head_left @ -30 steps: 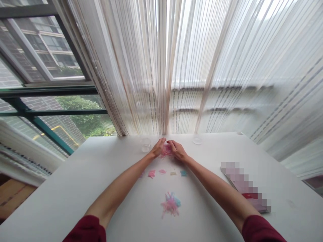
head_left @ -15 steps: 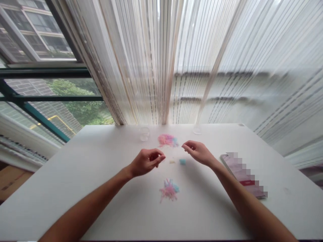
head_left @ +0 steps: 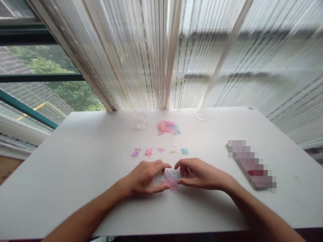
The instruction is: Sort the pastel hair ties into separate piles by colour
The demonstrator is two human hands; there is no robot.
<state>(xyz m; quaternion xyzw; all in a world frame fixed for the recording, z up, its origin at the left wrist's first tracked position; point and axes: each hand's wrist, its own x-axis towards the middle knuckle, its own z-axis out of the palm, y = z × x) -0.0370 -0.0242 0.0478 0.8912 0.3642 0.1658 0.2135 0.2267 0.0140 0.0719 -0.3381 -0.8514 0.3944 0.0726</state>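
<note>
A small loose pile of pink, lilac and blue strips [head_left: 171, 181] lies on the white table between my hands; what the strips are I cannot make out. My left hand [head_left: 151, 176] curves around the pile's left side, thumb and fingers apart. Opposite it, my right hand [head_left: 194, 173] arches at the right edge, its fingers also spread. Just beyond the hands runs a row of little colour-sorted heaps: purple [head_left: 136, 152], coral pink [head_left: 148, 152], pale pink [head_left: 160, 149], cream [head_left: 173, 151] and turquoise [head_left: 184, 151]. A larger mixed heap [head_left: 168, 127] sits farther back.
A clear round container [head_left: 140, 121] stands at the back left, and a clear round lid [head_left: 201, 116] lies at the back right. To the right is a flat pinkish object [head_left: 252, 168], partly pixelated. Striped curtains [head_left: 141, 60] hang behind the white table [head_left: 75, 201].
Both hands have let go of the far heap and come back toward me, around the near pile. The far heap is uncovered. My view has tilted downward.
</note>
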